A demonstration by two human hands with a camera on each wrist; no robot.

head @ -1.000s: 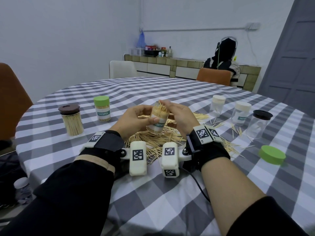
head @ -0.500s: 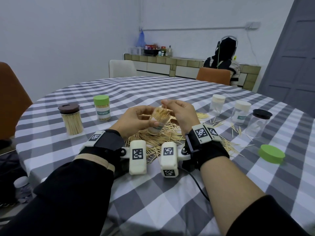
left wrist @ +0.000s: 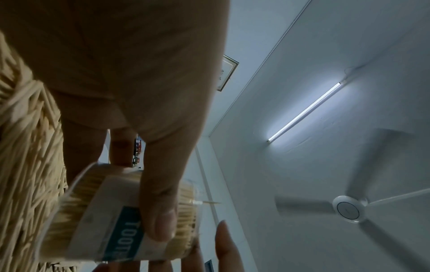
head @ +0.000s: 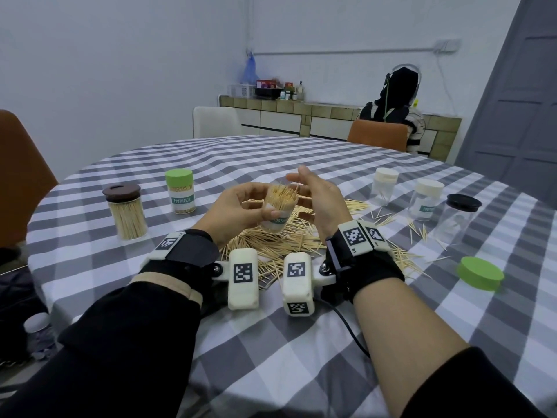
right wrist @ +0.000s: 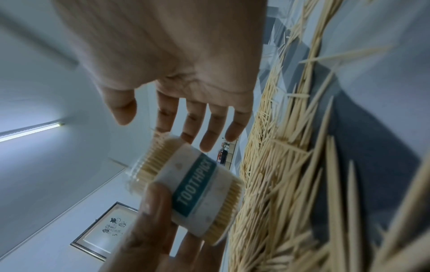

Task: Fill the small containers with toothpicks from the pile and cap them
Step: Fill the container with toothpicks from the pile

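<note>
My left hand (head: 241, 206) grips a clear toothpick container (head: 278, 211) with a teal TOOTHPICK label, uncapped and packed with toothpicks, just above the toothpick pile (head: 271, 248). The left wrist view has my thumb (left wrist: 160, 211) across the container (left wrist: 111, 220). My right hand (head: 313, 194) is beside its mouth with fingers straight and spread, holding nothing; the right wrist view shows those fingers (right wrist: 209, 128) just behind the container (right wrist: 193, 184). A loose green cap (head: 480, 273) lies at the right.
At left stand a brown-lidded jar (head: 125, 211) and a green-capped container (head: 180, 191), both full. At right stand two white-capped containers (head: 384, 187) (head: 426, 199) and a black-lidded jar (head: 459, 218). Loose toothpicks are scattered around them on the checked tablecloth (head: 271, 342).
My right hand has let go of the toothpicks at the container's mouth and its fingers have spread. The container, still in my left hand, has tilted a little.
</note>
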